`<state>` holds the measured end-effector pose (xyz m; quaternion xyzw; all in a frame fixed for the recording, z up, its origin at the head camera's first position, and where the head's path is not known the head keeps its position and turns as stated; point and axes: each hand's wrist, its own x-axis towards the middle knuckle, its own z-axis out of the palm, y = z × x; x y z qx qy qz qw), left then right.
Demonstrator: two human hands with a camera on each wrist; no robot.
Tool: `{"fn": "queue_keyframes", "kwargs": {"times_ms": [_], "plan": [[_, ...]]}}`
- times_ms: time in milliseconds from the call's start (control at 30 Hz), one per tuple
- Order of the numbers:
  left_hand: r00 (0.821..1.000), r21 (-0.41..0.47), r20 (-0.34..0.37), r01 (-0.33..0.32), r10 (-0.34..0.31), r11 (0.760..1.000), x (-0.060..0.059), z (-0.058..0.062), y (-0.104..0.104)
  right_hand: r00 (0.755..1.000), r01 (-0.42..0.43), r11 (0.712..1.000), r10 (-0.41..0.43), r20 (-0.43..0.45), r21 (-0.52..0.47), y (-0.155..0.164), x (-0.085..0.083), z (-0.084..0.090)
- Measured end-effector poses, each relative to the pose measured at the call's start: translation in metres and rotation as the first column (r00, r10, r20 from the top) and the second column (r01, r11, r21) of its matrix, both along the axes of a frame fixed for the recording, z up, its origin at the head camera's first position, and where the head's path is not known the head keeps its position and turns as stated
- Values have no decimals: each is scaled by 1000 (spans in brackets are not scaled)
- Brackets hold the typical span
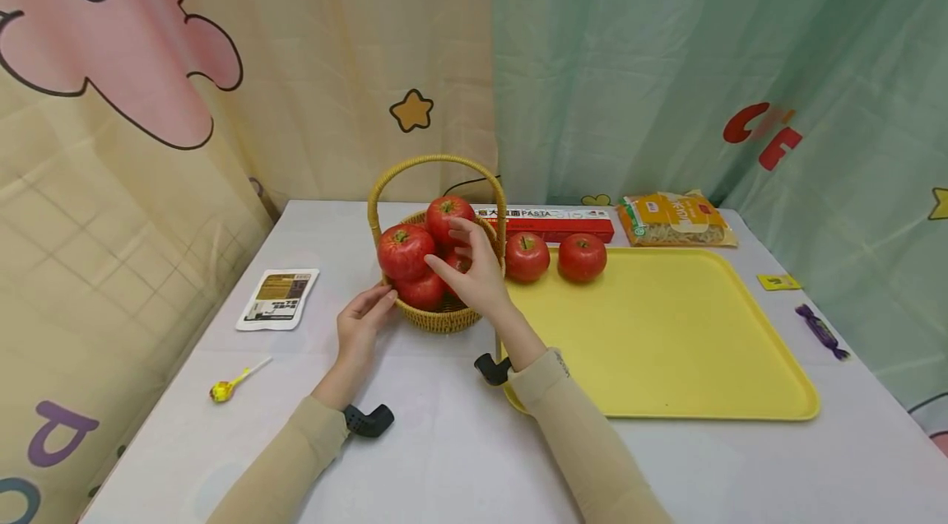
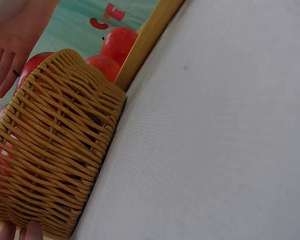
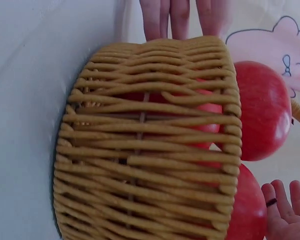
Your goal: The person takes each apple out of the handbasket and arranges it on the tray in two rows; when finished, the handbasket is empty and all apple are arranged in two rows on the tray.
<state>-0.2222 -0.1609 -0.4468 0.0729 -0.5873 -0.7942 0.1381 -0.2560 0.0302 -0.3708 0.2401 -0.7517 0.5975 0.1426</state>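
A wicker basket (image 1: 440, 322) with a tall arched handle stands on the table and holds several red apples (image 1: 406, 252), heaped above its rim. My left hand (image 1: 360, 333) rests against the basket's left side, its fingertips right at the rim. In the right wrist view, the extended fingers (image 3: 179, 17) of that hand touch the outer wall. Over the basket's right side, my right hand (image 1: 480, 275) hangs with fingers spread, close to the upper apple (image 1: 448, 216) and holding nothing. It partly hides the apples lower in the basket.
Right of the basket lies a yellow tray (image 1: 666, 335), with two apples (image 1: 582, 257) at its back left corner. Behind are a red pasta box (image 1: 563, 226) and a pasta bag (image 1: 677, 220). A white packet (image 1: 278, 299) and lollipop (image 1: 224, 391) lie left; wrapped candies (image 1: 820, 331) lie right.
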Motion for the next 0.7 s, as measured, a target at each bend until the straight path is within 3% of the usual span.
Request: {"fn": "queue_keyframes", "kwargs": {"times_ms": [700], "plan": [[1000,-4,-28,9,-9,1000,0,-2,0,999,28,994,-30,19,108,-24,-5,-2]]}}
